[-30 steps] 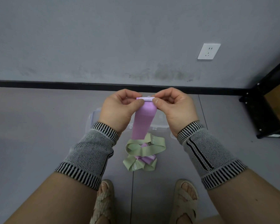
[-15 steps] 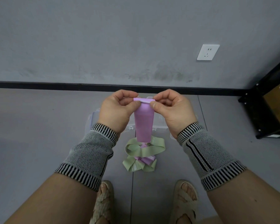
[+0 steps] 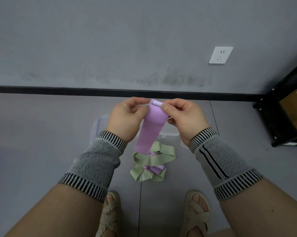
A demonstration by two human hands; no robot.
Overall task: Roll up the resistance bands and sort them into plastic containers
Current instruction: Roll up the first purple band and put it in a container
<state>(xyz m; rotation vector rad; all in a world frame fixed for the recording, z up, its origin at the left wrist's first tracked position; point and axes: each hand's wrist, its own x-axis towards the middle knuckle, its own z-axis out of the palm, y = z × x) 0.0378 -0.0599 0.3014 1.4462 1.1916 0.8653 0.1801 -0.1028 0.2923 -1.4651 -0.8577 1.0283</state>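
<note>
Since the earlier frame, both hands have tipped the purple band's top edge to the person's right, so its hanging tail now slants down toward the left wrist instead of dropping straight.

Largest in view below the hands is the clear plastic container, lying on the floor directly under and beyond them, mostly hidden behind the wrists; whether it holds anything cannot be told. Nearer the person than the hands, just beneath the band's free end, lies the pile of loose bands: green loops tangled with at least one more purple one, all unrolled.

The purple band is held up in the air between the hands, its labelled top end turned over once or twice at most, the rest hanging flat.

The left hand has its fingers curled and pinches the band's upper left edge between thumb and fingertips. The right hand pinches the upper right edge, thumb on the near face by the white label, the other fingers curled behind.

By my reading the task is at an early stage: this band's roll is barely begun, nothing visible is sorted into the container, and the whole floor pile remains to be rolled and put away.
</note>
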